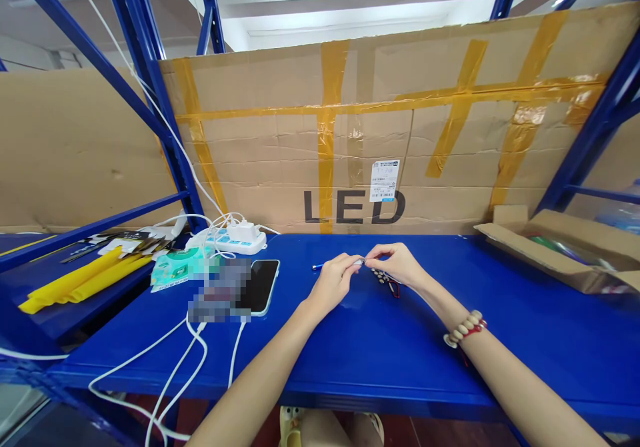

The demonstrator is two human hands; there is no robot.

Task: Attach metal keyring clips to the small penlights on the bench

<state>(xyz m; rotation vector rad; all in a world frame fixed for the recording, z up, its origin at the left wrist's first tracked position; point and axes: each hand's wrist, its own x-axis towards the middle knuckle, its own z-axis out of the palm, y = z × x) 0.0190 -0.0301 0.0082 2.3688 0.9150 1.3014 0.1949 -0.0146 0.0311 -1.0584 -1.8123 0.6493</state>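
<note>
My left hand (332, 280) is closed in a pinch above the blue tabletop, around a small pale, silvery piece (359, 261) too small to name. The fingertips of my right hand (399, 264) are pinched at the right end of that same piece, so both hands meet there. Just beneath my right hand lies a string of dark and light beads (384, 276) with a red and black cord. A thin blue pen-like stick (317, 267) lies left of my left hand, partly hidden behind it.
A phone (265, 286) with white cables lies to the left, beside a green packet (181, 267) and a white power strip (240, 237). Yellow rolls (90, 280) sit farther left. An open cardboard box (565, 247) stands at right. Taped cardboard (280, 154) backs the blue table (450, 374).
</note>
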